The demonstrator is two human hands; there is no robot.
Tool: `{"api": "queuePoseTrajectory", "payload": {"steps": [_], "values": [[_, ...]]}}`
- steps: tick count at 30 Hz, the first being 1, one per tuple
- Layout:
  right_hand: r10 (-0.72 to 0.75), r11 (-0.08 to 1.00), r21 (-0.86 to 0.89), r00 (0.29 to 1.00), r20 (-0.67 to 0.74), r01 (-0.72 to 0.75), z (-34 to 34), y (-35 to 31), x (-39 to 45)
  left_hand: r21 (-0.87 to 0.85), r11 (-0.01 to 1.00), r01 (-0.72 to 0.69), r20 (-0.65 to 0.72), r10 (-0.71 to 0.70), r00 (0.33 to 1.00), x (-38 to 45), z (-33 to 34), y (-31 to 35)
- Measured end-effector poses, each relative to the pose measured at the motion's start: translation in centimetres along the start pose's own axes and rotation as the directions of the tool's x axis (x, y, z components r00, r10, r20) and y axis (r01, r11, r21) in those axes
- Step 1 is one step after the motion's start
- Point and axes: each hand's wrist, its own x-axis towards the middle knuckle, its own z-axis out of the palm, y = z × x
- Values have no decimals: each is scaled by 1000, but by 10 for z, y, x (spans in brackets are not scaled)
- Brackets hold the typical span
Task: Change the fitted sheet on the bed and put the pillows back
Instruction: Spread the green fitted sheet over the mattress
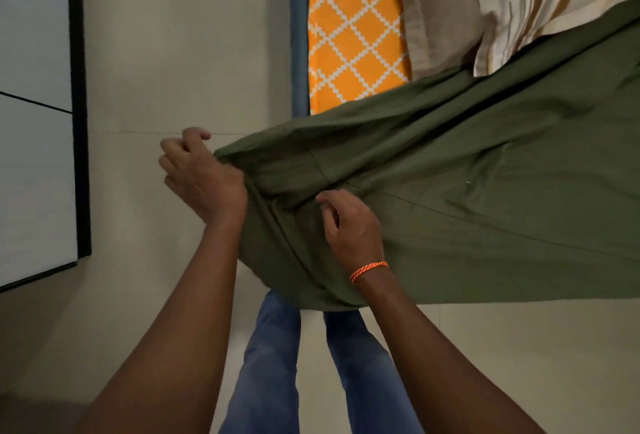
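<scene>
Left hand (204,179) grips a bunched corner of the olive-green sheet (485,170), fingers curled round the gathered cloth at about nine o'clock of centre, knuckles toward the floor. Right hand (349,222) sits just beside it at roughly five o'clock from the left one, fingertips curled and pinching a fold of the same fabric, an orange braided wristband (369,271) on the wrist.

That sheet is the big thing here: a plain, matte olive green, no pattern, with a stitched seam running across it. It stretches from the two hands out to three o'clock and up toward one o'clock, pulled taut in long diagonal creases, and sags in a rounded pouch below the hands at six o'clock.

Pale tiled floor (180,53) fills the ten to twelve o'clock area. At twelve o'clock an orange mattress (353,35) with a white lattice print shows bare, a blue frame edge (299,32) along its left side. At one o'clock lies a taupe cloth (436,11), and beside it a cream-and-tan striped fabric (540,8), partly overlapped by the green sheet. White cabinet panels (34,122) with dark edging stand at nine o'clock. Blue jeans (270,364) show at six o'clock.
</scene>
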Motion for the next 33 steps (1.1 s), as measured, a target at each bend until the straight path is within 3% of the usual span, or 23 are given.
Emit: {"api": "queuePoseTrajectory", "payload": {"steps": [3,5,8,10,12,15,17,20,23,28,33], "values": [[-16,1000,-4,999,49,16,13,-22,16,63,989,-135,246,116,962,12,-1,3],[-47,997,-58,995,84,52,20,-30,29,21,983,-181,335,164,928,5,3,-1],[-125,974,-170,981,149,150,23,-21,47,-284,957,-61,359,165,919,-33,11,-9],[-216,928,-250,946,241,276,20,-12,53,-386,922,39,443,148,884,-74,13,-12],[-352,835,-278,848,397,476,16,-3,57,-327,937,123,494,59,868,-120,16,-16],[-438,648,-250,621,650,719,3,9,62,-297,916,271,511,-87,855,-189,17,-10],[-418,553,-251,525,741,795,-5,13,67,-256,911,324,516,-154,842,-215,22,6],[-332,386,-251,388,860,887,-10,5,75,-230,841,489,563,-294,772,-223,25,32],[-198,249,-248,300,933,936,-11,-9,76,-262,766,587,613,-337,714,-220,41,37],[-50,53,-246,248,967,968,7,-20,80,-414,624,663,659,-297,691,-218,70,17],[-1,-51,-155,155,988,987,16,-19,91,-487,491,723,720,-244,650,-217,91,6]]}}
